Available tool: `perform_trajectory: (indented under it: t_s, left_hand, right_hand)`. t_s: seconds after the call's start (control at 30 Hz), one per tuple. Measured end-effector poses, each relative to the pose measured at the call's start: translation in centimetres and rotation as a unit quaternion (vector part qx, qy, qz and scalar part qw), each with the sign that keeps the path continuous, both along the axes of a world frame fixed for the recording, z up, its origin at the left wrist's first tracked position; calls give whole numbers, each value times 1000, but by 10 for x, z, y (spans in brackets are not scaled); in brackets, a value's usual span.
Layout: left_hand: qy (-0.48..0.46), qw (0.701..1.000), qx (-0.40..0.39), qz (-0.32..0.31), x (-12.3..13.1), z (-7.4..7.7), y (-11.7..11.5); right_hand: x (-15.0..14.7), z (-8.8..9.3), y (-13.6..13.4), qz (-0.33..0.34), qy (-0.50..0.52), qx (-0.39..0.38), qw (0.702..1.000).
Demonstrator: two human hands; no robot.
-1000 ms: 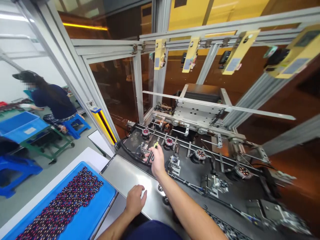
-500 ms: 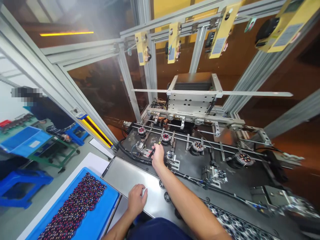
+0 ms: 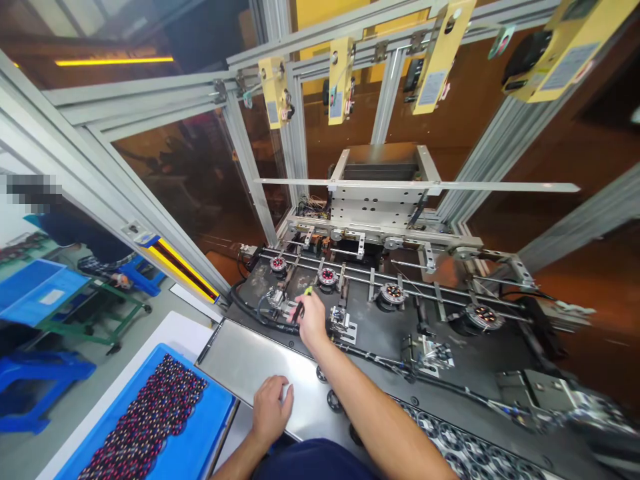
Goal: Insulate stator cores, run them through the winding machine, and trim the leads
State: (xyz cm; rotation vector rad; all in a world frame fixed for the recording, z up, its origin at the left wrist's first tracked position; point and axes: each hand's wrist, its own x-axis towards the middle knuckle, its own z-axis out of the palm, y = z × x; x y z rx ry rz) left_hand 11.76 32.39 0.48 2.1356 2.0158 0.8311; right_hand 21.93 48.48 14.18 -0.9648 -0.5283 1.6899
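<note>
My right hand is closed around a slim black tool with a yellow-green end; its exact kind is unclear. It hovers over the machine bed, just in front of the second round coil part from the left, the tool's end apart from it. Similar round parts sit on fixtures to either side: one at far left, one right of centre and one farther right. My left hand lies on the bare metal plate, thumb apart from the fingers, holding nothing.
A blue tray of dark, coloured-dotted discs stands at lower left. Black-and-silver rings are gathered at lower right. Clamps, cables and rods cross the bed. Yellow hanging units line the frame. A person is at far left.
My right hand and the tool have drawn back slightly, away from the second round part. The left hand stays on the plate. The view has shifted a little.
</note>
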Motion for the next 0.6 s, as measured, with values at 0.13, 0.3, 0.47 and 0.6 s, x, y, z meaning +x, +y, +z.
perform_trajectory:
  t_s: [0.13, 0.3, 0.47, 0.6]
  left_hand:
    - [-3, 1000, -1, 3, 0, -2, -1]
    - [-11, 1000, 6, -3, -1, -2, -3]
    - [-13, 1000, 16, -13, -1, 0, -2]
    - [-3, 1000, 17, -16, -1, -1, 0]
  right_hand:
    - [30, 39, -66, 164, 44, 75, 983]
    - [96, 53, -103, 90, 33, 81, 992]
    - [142, 19, -63, -94, -21, 14, 995]
    - [154, -6, -40, -137, -22, -29, 990]
